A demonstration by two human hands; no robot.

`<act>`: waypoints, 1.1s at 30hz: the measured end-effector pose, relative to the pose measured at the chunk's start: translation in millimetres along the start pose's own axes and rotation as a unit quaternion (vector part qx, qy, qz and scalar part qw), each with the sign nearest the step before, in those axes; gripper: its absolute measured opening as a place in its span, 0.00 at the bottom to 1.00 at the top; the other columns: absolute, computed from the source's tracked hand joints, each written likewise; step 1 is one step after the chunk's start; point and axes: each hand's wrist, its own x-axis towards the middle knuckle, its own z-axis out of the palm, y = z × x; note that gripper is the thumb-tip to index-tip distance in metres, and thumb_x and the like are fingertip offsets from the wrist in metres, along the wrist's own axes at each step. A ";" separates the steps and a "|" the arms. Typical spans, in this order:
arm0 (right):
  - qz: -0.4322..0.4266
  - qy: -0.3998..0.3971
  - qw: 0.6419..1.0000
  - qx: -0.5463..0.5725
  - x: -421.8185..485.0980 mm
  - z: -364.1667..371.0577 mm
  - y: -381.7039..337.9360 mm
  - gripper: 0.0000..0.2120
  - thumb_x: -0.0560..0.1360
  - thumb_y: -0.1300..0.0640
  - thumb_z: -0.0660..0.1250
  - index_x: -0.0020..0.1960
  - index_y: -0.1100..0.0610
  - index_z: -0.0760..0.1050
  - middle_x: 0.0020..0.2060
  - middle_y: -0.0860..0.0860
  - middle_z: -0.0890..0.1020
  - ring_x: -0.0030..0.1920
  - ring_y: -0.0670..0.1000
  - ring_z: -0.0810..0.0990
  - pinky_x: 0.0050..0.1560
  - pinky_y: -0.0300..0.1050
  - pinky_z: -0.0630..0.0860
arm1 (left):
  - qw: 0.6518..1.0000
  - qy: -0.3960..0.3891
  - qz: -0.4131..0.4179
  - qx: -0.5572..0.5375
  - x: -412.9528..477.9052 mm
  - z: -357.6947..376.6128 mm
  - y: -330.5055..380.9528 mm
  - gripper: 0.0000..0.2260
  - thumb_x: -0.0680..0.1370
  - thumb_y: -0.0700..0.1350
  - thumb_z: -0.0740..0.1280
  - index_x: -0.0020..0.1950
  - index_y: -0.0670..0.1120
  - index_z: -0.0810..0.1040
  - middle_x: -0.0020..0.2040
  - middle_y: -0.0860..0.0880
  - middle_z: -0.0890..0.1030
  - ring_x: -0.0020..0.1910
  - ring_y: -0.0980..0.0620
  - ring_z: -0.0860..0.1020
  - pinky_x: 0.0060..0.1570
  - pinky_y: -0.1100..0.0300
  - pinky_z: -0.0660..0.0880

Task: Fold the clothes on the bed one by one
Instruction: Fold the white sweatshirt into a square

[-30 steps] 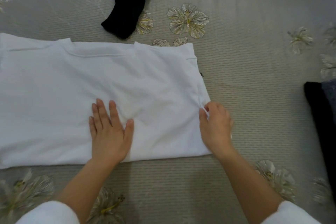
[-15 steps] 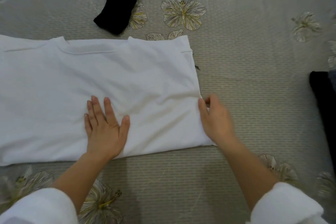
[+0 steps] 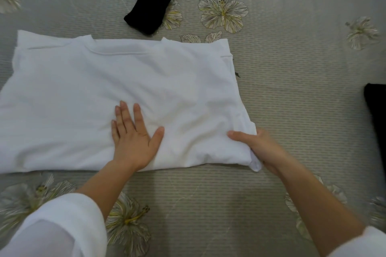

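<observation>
A white shirt [image 3: 100, 98] lies spread on the bed, collar toward the far side, its right part folded over. My left hand [image 3: 133, 140] presses flat on the shirt's lower middle, fingers straight. My right hand [image 3: 261, 148] grips the shirt's lower right corner: the thumb lies on top of the cloth and the fingers are tucked under it. The cloth is bunched and slightly lifted there.
The bed cover [image 3: 292, 69] is grey-beige with printed flowers. A black garment [image 3: 154, 0] lies at the far side above the shirt. Another dark piece of clothing [image 3: 376, 115] sits at the right edge.
My right hand has slid from the shirt's right edge down to its lower right corner and taken hold of it, bunching the cloth. My left hand stays pressed flat.
</observation>
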 end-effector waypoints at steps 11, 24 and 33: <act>-0.071 -0.158 0.968 0.180 -43.8 60.9 -58.1 0.22 0.71 0.60 0.65 0.65 0.60 0.74 0.58 0.56 0.82 0.57 0.55 0.81 0.53 0.47 0.80 | 0.811 -0.170 -0.101 -0.551 1.8 -67.6 -26.0 0.25 0.77 0.61 0.60 0.72 0.53 0.68 0.76 0.56 0.59 0.76 0.57 0.54 0.73 0.57 0.51; -0.272 -0.140 0.952 -0.033 -41.6 327.3 -114.6 0.18 0.62 0.59 0.73 0.51 0.61 0.77 0.54 0.52 0.80 0.54 0.50 0.79 0.54 0.43 0.77 | 0.516 -0.094 -0.205 -0.826 -17.8 -149.1 -196.8 0.22 0.79 0.57 0.56 0.67 0.48 0.73 0.62 0.43 0.80 0.61 0.44 0.77 0.64 0.50 0.69; -0.248 -0.114 0.936 -0.223 -21.1 370.9 -68.6 0.08 0.77 0.56 0.64 0.51 0.52 0.81 0.66 0.46 0.75 0.69 0.42 0.67 0.66 0.34 0.62 | 0.637 -0.079 -0.214 -0.736 -17.4 -149.3 -235.2 0.31 0.65 0.55 0.71 0.67 0.49 0.74 0.57 0.49 0.82 0.50 0.50 0.81 0.50 0.52 0.76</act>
